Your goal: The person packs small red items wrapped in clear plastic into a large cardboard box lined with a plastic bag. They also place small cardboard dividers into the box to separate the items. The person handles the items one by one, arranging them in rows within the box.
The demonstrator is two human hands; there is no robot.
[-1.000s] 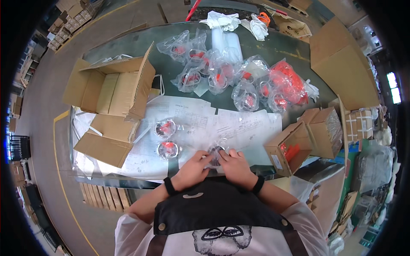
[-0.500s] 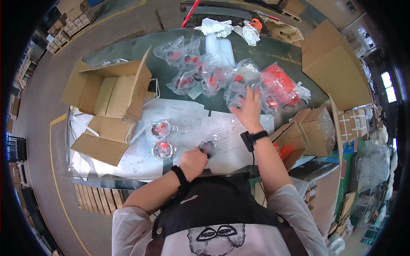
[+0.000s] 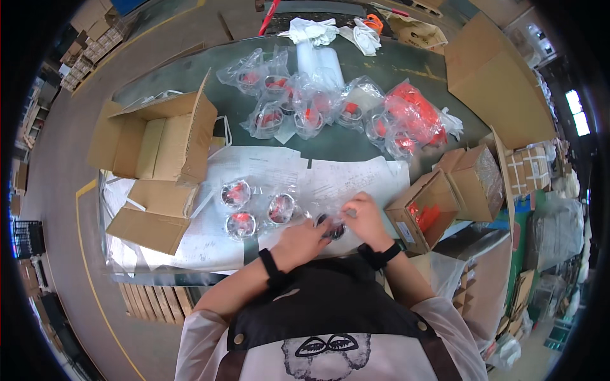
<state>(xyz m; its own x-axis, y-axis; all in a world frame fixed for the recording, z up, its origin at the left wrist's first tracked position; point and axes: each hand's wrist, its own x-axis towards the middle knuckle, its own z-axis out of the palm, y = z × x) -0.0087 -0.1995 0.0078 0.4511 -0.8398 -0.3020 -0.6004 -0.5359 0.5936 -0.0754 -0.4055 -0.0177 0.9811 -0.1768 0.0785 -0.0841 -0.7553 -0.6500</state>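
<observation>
Head view: we have a dark round piece in a clear bag (image 3: 335,230) on the paper sheets (image 3: 365,176), at the table's near edge, between both hands. It lies to the right of the left hand (image 3: 301,242), whose fingertips overlap its left rim; the right hand (image 3: 366,219) has its fingertips just beyond it and slightly right. So we judge the left hand nearer. The outline looks round; we make out no long axis. Left fingers are bent, slightly apart, touching the piece; we cannot tell whether they grip or only steady it. Right fingers are curled nearly together at the bag's film; a pinch seems likely, but the contact is too small to confirm. Left of the hands, we note three bagged red-centred rings (image 3: 281,209), lying apart from the piece.
</observation>
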